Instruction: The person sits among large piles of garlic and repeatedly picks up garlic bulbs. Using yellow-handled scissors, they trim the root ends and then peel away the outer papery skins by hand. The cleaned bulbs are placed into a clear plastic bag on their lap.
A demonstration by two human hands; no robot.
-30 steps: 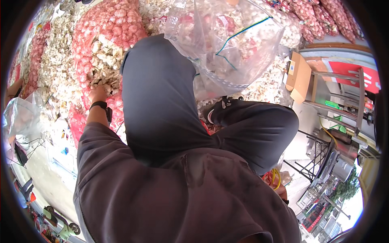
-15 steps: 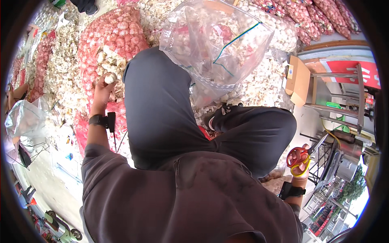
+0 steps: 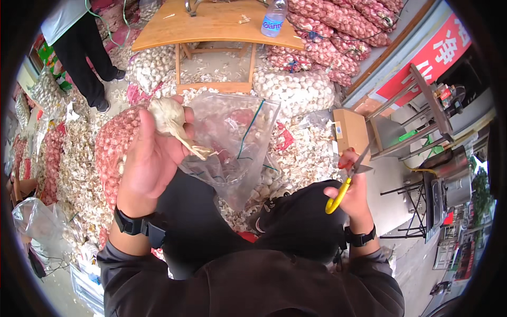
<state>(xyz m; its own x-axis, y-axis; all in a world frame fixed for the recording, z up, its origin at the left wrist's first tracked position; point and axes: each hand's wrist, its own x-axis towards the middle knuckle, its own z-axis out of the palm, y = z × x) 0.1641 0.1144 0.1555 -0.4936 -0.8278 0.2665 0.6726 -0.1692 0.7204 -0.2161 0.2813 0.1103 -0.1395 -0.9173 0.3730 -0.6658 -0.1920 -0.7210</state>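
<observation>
My left hand (image 3: pixel 153 164) is raised palm up, its fingers curled around a whitish garlic bulb (image 3: pixel 167 113) with a dry stem that slants down to the right. My right hand (image 3: pixel 355 195) holds a pair of scissors (image 3: pixel 338 197) with one red and one yellow handle, blades pointing up and apart. A clear plastic bag (image 3: pixel 249 177) with a green strip stands between the hands, in front of my knees. Beside my left wrist sits a red mesh sack (image 3: pixel 112 156) full of garlic, partly hidden by that hand.
A wooden table (image 3: pixel 216 26) with a plastic bottle (image 3: pixel 274 19) stands ahead. More garlic sacks (image 3: pixel 322 24) are stacked at the back right. Garlic skins (image 3: pixel 79 174) litter the floor. A cardboard box (image 3: pixel 350 129) and a metal rack (image 3: pixel 422 124) are at right. Another person (image 3: pixel 82 53) stands back left.
My left hand has lifted the garlic bulb from the red sack, up and to the right. My right hand has moved inward and up with the scissors. The view has tilted up, showing the table.
</observation>
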